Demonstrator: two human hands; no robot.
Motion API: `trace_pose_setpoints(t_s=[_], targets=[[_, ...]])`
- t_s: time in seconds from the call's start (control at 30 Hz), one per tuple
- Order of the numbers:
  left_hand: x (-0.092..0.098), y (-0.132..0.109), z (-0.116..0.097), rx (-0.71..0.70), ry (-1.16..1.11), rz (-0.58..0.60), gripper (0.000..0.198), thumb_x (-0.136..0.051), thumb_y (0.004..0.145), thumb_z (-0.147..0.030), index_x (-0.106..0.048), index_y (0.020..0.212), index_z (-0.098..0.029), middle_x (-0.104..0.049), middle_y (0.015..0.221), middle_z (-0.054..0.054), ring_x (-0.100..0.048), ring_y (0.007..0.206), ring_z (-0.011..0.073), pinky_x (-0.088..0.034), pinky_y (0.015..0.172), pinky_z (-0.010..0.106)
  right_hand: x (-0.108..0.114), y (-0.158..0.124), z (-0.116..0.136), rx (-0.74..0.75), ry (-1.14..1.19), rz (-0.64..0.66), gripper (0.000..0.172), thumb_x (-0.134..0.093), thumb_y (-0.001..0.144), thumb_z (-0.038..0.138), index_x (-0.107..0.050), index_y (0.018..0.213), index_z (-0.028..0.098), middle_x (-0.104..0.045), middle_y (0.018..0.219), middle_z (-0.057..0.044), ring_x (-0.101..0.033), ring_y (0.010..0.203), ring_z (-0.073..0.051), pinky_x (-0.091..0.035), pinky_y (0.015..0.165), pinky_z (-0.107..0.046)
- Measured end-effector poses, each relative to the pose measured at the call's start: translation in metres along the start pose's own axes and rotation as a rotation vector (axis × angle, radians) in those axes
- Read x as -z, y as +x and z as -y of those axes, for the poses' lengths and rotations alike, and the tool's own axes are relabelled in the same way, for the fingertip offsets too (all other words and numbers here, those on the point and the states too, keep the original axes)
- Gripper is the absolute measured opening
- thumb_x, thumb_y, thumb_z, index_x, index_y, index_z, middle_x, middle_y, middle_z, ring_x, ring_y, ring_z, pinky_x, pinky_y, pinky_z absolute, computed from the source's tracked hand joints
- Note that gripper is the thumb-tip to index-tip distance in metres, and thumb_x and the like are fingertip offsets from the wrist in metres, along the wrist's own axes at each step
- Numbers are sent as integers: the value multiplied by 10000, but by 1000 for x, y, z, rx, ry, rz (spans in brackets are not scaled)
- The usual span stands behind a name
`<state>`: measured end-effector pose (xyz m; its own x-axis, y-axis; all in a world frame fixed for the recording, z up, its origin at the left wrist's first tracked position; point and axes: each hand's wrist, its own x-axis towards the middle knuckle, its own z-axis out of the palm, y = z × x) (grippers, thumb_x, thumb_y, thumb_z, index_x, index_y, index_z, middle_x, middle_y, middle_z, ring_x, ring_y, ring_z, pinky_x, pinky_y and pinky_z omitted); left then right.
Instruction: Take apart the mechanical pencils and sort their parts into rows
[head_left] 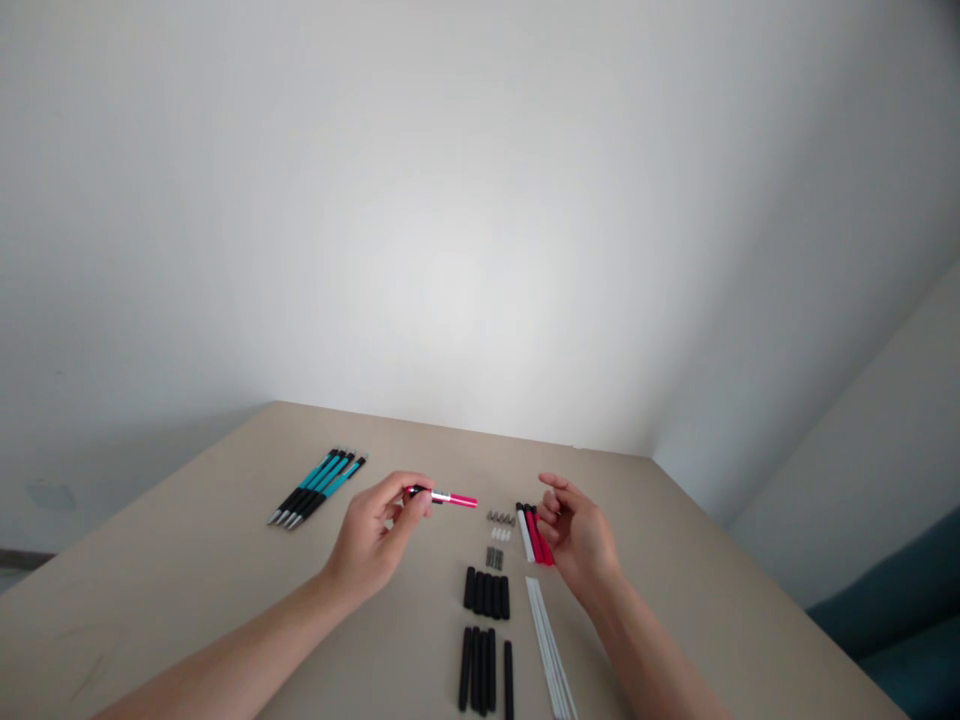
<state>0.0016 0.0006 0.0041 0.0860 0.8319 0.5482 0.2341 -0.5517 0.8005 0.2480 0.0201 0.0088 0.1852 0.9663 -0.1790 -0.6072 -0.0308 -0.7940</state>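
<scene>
Pink pen (pixel 448 497) is lying level, pointing right toward the loosely curled, empty right hand (pixel 576 532), while left hand (pixel 375 535) fingers are pinching its left end.

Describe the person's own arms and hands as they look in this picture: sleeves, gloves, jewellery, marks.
Both forearms are bare up to the bottom edge of the picture; no sleeve or cuff shows. The left hand and the right hand wear no gloves. No ring, watch, bracelet or strap shows on the fingers or wrists. No tattoo, plaster or other marking can be made out at this size.
</scene>
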Motion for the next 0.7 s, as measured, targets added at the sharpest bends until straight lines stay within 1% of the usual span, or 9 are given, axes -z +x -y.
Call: trace_pose_setpoints(t_s=[0.1,0.23,0.3,0.4,0.53,0.6,0.7], targets=[[0,0,0,-9,1,-4,181,-512,901,-315,-601,937,-161,-607,688,5,-488,521,94,-320,421,158,4,6,-3,35,4,-81,236,-582,620,122,-577,851,169,-412,487,78,-351,402,-62,-233,324,-145],[0,0,0,-12,7,-6,176,-512,900,-310,-601,938,-164,-611,691,5,-493,525,96,-333,427,158,5,8,-2,23,31,-119,274,-582,671,108,-586,940,159,-505,545,51,-410,423,-57,-287,333,-129],[0,0,0,-15,11,-7,173,-514,899,-308,-602,933,-164,-612,686,4,-495,525,96,-337,429,158,3,6,1,6,53,-115,277,-586,697,97,-594,970,150,-545,578,31,-444,443,-58,-308,338,-121],[1,0,-1,-15,11,2,173,-511,900,-307,-603,929,-163,-612,684,3,-494,522,95,-343,434,159,0,2,4,-10,77,-75,274,-590,715,81,-607,982,140,-590,626,4,-487,480,-64,-338,347,-113],[1,0,0,-5,13,4,179,-511,900,-312,-604,930,-162,-617,689,8,-512,541,102,-353,443,162,-2,-2,5,-22,88,-22,313,-578,702,44,-626,997,134,-600,646,-5,-513,502,-72,-368,361,-120],[1,0,0,-4,8,6,181,-510,900,-313,-604,934,-162,-619,691,12,-530,562,111,-362,450,163,-3,-2,4,-25,77,-13,292,-583,684,36,-642,952,137,-590,634,1,-513,499,-74,-369,360,-126],[1,1,1,-14,5,10,178,-511,900,-310,-606,930,-162,-619,687,11,-531,564,112,-371,458,166,-3,-2,1,-15,29,4,190,-631,650,58,-653,818,144,-583,625,4,-514,499,-79,-355,349,-133]])
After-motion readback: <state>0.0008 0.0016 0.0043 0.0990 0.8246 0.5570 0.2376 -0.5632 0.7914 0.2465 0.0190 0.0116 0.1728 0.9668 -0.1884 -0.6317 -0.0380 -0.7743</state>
